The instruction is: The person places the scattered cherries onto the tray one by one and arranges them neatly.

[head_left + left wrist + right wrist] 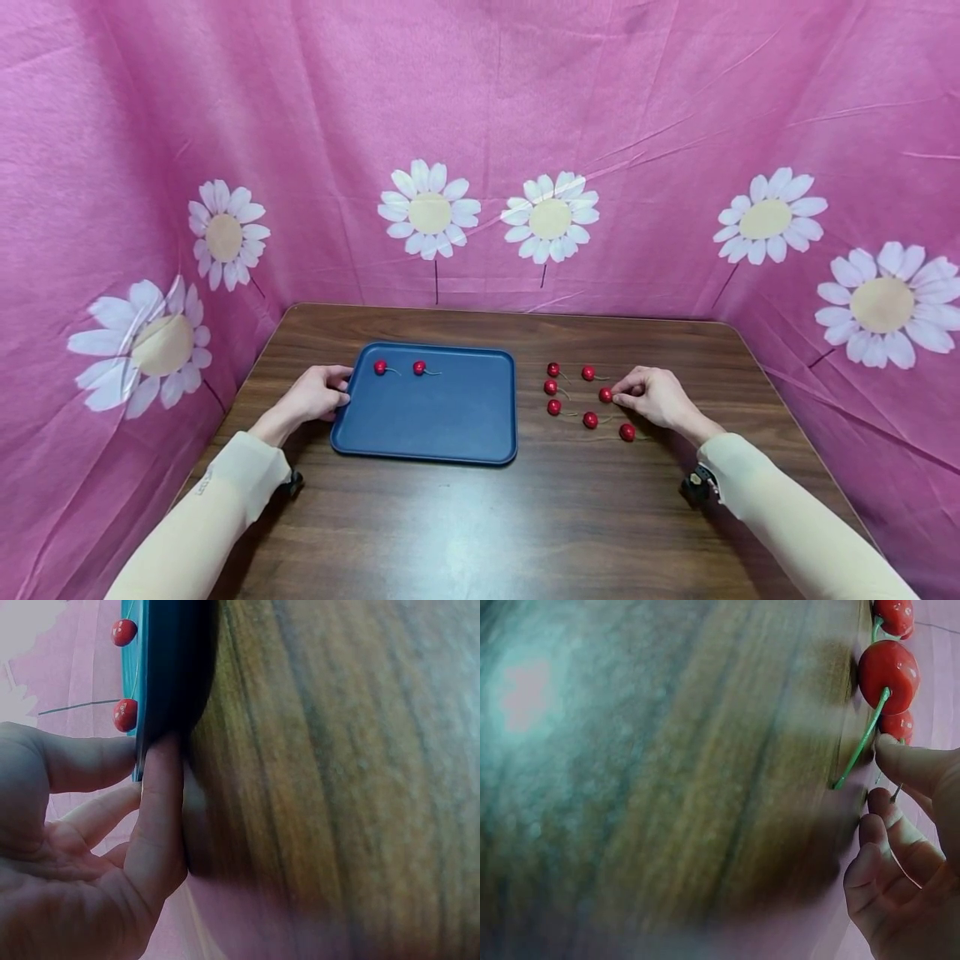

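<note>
Cream cloth sleeves [787, 500]; left fingers [156, 817] pinching smooth rectangular tray [435, 417], right fingers [915, 763] glossy round cherry [605, 395].

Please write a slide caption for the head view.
Left grip on blue tray with two cherries, right grip at one of seven cherries beside it.
</note>
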Tool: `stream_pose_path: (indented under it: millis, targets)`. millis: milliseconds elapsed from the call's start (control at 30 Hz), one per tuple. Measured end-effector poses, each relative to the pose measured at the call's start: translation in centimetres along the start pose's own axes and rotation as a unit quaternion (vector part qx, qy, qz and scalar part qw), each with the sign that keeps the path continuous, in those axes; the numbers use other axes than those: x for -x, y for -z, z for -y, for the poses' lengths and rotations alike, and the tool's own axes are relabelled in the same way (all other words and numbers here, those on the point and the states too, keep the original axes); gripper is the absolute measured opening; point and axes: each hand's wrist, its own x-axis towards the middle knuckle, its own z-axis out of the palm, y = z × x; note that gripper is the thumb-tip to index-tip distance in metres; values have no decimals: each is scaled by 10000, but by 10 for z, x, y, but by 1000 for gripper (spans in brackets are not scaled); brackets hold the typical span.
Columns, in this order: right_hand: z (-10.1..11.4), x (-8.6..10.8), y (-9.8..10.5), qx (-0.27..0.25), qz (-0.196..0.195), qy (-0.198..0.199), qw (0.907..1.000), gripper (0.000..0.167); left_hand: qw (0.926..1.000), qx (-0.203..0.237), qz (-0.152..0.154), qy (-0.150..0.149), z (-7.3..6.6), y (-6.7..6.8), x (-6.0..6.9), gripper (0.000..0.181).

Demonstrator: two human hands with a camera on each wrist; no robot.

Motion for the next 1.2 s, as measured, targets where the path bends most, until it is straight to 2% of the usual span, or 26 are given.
stream_pose_path:
  millis: [133, 433, 833, 933, 1200]
  targets:
    - [2, 1, 1, 40, 75, -3, 10000, 8, 10000, -13, -15, -22, 1, -1, 0, 64]
    - [4, 2, 8, -72, 331, -401, 9986, 5, 10000, 3, -4, 31, -1, 1, 1, 65]
    - [7, 4, 5, -82, 159, -379, 9991, 6, 10000, -18, -14, -55, -1, 0, 2, 64]
    - [9, 5, 6, -118, 154, -466, 9987, 11, 10000, -11, -21, -31, -1, 0, 2, 64]
    - [17, 4, 10, -504, -95, -755, 9958, 6, 10000, -57, -28, -3, 0, -1, 2, 64]
